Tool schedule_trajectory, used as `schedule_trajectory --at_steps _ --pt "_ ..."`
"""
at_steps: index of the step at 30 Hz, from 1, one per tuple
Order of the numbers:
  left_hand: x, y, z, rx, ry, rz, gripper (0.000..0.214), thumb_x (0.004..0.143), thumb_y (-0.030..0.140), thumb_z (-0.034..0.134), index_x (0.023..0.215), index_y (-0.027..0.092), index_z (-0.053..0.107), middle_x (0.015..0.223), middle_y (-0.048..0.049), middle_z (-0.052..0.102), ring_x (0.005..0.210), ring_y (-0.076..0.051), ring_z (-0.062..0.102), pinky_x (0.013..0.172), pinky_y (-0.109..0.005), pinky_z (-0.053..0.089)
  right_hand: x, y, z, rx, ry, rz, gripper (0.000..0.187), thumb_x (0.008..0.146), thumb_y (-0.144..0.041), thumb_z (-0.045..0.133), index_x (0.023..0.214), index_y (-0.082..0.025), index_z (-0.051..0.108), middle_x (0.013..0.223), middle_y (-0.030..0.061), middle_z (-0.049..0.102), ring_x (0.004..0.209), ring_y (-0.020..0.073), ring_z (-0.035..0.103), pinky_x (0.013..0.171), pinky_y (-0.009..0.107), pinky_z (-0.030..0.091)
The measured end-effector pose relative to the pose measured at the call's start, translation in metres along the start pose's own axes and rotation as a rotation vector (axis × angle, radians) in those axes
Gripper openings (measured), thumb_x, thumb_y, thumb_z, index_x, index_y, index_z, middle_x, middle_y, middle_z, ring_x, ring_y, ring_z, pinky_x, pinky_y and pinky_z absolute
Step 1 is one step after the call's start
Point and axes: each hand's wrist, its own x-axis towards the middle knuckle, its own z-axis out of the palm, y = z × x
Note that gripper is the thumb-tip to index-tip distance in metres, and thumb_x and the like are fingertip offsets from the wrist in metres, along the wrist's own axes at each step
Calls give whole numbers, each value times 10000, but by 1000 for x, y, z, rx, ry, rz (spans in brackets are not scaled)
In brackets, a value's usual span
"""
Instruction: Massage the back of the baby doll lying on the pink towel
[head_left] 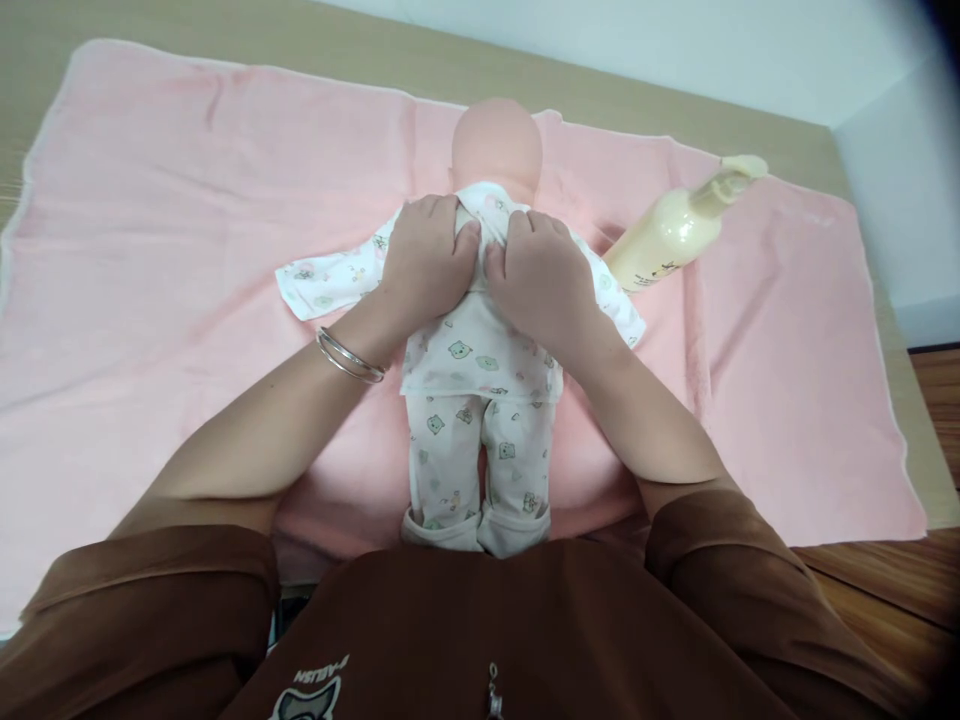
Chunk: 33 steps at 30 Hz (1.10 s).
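Observation:
A baby doll (495, 140) lies on a pink towel (187, 200), dressed in a white printed top (480, 350) and matching trousers (480, 450). My left hand (427, 260) rests on the doll's chest at its left shoulder, fingers curled and pinching the fabric near the collar. My right hand (536, 275) sits beside it on the other shoulder, fingers likewise bent into the cloth. The two hands almost touch at the middle of the chest. A silver bangle (349, 357) circles my left wrist.
A cream pump bottle (679, 230) lies tilted on the towel to the right of the doll. The towel covers a wooden table (225, 30) set against a white wall. Wooden floor (885, 590) shows at the right.

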Motion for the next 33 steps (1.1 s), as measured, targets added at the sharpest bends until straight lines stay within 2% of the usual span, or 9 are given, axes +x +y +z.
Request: schedule_trajectory --at_steps 4,7,13,19,22,26,29,33 --pt "-5 4 -1 -8 7 -61 497 1073 563 321 1275 213 610 1227 -131 667 1233 -329 542 1163 -537 389 13 8 2 -39 2 62 476 1122 -445 396 1179 -51 656 1164 208 705 1204 372 663 1064 499 546" --pt "-8 11 -7 1 -3 -124 462 1071 511 392 1355 222 614 1351 -126 645 1323 -343 530 1187 -530 384 20 14 9 26 8 83 485 1107 -486 451 1217 -49 631 1192 197 700 1214 367 669 1080 502 544" --pt "-12 20 -15 -16 -9 -172 329 1082 456 449 1295 283 629 1351 -96 639 1348 -352 524 1212 -543 380 25 19 15 98 13 84 475 1085 -463 466 1236 -28 584 1221 220 679 1233 368 650 1116 493 511" --pt "-11 22 -15 61 1 -154 349 1046 333 464 1319 195 633 1339 -151 660 1294 -349 563 1161 -531 421 28 23 20 107 -5 95 471 1080 -548 409 1243 -127 544 1248 173 634 1281 368 610 1148 581 472" --pt "-7 12 -4 28 24 -162 339 1041 398 458 1282 233 629 1310 -140 654 1277 -358 544 1148 -568 394 30 25 24 102 -11 103 493 1087 -567 359 1270 -143 531 1277 186 612 1323 391 588 1158 627 452" --pt "-3 -4 8 -79 80 -116 433 1055 600 371 1237 294 617 1262 -94 664 1267 -355 510 1141 -597 359 31 27 28 121 12 103 528 1078 -605 371 1279 -146 538 1279 187 610 1327 405 576 1157 670 443" --pt "-5 -6 8 -91 90 -103 474 1042 652 371 1234 299 622 1264 -97 675 1262 -356 526 1130 -591 363 30 28 29 132 44 92 535 1066 -622 406 1260 -147 558 1269 182 621 1292 390 587 1150 668 456" --pt "-8 1 0 -83 77 -80 448 1027 622 394 1223 301 638 1268 -131 678 1247 -390 559 1103 -606 381 23 24 28 93 115 103 528 1066 -612 417 1232 -139 582 1280 201 620 1276 388 583 1125 648 476"
